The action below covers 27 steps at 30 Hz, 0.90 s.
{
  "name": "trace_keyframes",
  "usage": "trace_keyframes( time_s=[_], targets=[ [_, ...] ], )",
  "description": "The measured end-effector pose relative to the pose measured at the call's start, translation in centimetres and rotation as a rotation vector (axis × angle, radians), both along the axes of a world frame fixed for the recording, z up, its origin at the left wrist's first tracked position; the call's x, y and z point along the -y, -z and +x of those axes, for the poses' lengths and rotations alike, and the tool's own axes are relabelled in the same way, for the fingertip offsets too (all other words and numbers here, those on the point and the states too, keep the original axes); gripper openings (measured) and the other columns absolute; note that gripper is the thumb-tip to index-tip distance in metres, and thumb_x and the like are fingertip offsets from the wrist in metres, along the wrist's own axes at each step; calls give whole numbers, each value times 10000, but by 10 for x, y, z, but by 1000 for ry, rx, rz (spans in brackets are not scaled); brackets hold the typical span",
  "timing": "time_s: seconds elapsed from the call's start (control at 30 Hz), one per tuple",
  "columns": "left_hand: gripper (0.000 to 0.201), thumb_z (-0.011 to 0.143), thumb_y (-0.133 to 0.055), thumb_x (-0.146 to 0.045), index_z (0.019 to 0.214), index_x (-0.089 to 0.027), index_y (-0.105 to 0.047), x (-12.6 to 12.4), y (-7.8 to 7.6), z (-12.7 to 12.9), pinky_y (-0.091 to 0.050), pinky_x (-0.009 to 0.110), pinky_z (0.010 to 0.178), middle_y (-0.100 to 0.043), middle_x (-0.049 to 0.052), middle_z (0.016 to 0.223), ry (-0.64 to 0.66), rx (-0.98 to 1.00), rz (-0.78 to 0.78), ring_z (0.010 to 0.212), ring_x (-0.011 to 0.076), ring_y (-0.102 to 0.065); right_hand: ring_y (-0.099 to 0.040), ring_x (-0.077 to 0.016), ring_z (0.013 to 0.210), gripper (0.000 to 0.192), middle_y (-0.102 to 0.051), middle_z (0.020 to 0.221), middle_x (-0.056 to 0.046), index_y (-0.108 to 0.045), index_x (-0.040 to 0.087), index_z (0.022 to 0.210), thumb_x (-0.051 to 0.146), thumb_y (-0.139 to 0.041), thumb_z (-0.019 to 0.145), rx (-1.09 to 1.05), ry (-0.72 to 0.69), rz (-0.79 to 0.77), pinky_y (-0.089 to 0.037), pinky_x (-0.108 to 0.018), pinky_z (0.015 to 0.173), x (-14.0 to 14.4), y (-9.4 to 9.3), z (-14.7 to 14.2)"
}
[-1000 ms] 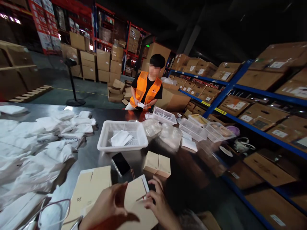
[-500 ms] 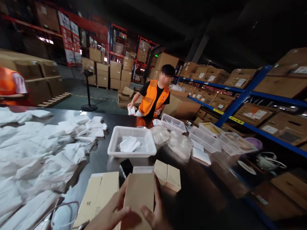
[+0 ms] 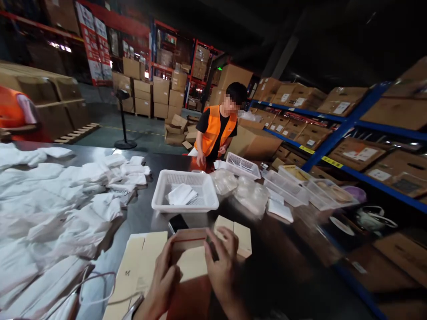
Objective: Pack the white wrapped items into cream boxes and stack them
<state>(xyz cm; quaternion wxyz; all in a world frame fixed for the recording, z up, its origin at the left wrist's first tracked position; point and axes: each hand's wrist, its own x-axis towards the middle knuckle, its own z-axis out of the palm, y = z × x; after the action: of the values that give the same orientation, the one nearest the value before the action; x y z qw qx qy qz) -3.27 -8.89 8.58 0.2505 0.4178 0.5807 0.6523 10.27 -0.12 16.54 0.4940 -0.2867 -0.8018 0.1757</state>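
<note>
1. My left hand (image 3: 163, 278) grips the left side of a small open tan cardboard box (image 3: 191, 262) low on the dark table (image 3: 140, 215);
2. My right hand (image 3: 222, 262) clasps its right wall, fingers (image 3: 213, 249) hooked inside;
3. A black phone (image 3: 178, 222) lies just beyond it.

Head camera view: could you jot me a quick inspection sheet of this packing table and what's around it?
Surface: dark shiny table.
Job's things: small cardboard box, open end up.
Clutter: white bags, flat cartons, white basket, phone, two small boxes.
Hands: left hand and right hand grip the box.
Cables: thin loop at the near left.
Surroundings: co-worker in orange vest, blue shelving with cartons.
</note>
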Motion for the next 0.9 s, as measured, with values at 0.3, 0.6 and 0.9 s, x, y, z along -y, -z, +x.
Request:
trace_keyframes(
  time_s=[0.3, 0.6, 0.9],
  targets=[
    [540, 984, -397, -432, 1512, -320, -417, 24, -32, 39, -442, 411, 1136, -487, 30, 1546, 159, -59, 148, 1377, 299, -500, -708, -155, 755, 268, -749, 827, -64, -718, 148, 980, 104, -454, 989, 93, -11, 374, -618, -246, 742, 23, -29, -9],
    [628, 879, -526, -290, 1502, -271, -443, 24, -15, 34, -500, 388, 1066, -563, 58, 1481, 296, -265, 75, 1309, 294, -573, -681, -144, 616, 319, -705, 682, -34, -639, 210, 723, 221, -452, 982, -8, 181, 166, -570, -241, 593, 26, -2, -1],
    [520, 479, -661, -247, 982, -250, -789, -11, -31, 12, -608, 338, 712, -798, 26, 1007, -35, 591, -162, 980, 320, -700, -712, -240, 911, 410, -725, 1007, -114, -578, 189, 854, 596, -629, 862, -509, 721, -245, -579, -426, 829, 16, 67, 172]
  ],
)
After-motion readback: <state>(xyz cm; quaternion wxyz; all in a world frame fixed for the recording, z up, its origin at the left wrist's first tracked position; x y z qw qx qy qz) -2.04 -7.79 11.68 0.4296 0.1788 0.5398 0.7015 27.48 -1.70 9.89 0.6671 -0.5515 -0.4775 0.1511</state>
